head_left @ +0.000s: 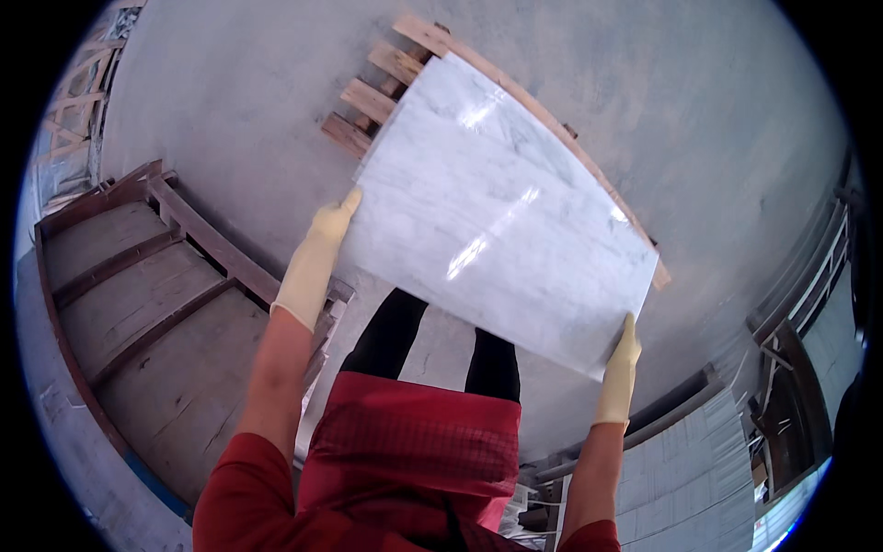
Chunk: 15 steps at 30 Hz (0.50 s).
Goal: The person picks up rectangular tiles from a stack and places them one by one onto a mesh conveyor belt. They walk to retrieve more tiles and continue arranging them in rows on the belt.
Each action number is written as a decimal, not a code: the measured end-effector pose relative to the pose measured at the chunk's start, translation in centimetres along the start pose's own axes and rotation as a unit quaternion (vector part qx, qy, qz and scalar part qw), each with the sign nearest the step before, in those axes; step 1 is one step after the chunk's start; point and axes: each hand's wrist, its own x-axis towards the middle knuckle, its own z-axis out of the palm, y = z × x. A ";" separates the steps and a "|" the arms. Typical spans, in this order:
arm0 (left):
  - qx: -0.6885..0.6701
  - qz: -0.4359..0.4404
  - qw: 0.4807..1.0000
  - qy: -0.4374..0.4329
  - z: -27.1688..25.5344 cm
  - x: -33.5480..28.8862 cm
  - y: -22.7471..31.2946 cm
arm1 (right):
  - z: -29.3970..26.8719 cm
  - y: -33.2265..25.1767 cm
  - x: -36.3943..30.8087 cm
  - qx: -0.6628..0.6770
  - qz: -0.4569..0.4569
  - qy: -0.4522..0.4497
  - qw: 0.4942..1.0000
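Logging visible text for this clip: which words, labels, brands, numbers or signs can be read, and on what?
None readable.
No text shows on the glossy grey-white slab, pale yellow gloves, rough wooden slats or red apron.
The dark framed objects at right are too blurred to check.

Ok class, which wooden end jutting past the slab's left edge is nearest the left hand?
The lowest wooden end; the others sit higher in view, farther from the left hand.

Lots of red, plus pale yellow gloves (313,262)
Short sleeves (244,474) lower left, faintly checked apron (414,437) bottom centre, black pants (391,331) just above.
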 end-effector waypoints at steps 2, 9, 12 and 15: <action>0.019 -0.003 1.000 0.023 -1.8 -2.4 -1.4 | -1.9 -0.7 -3.2 -0.034 0.010 0.006 0.999; 0.008 -0.091 0.996 -0.001 -6.9 -15.9 -12.8 | -13.2 -4.9 -14.3 -0.242 -0.048 0.005 0.969; -0.074 -0.144 0.987 -0.009 -6.6 -23.6 -16.9 | -17.1 -7.6 -16.2 -0.350 -0.092 0.000 0.932; -0.124 -0.215 0.968 -0.027 -5.6 -30.5 -23.4 | -19.2 -12.5 -18.9 -0.461 -0.134 -0.016 0.877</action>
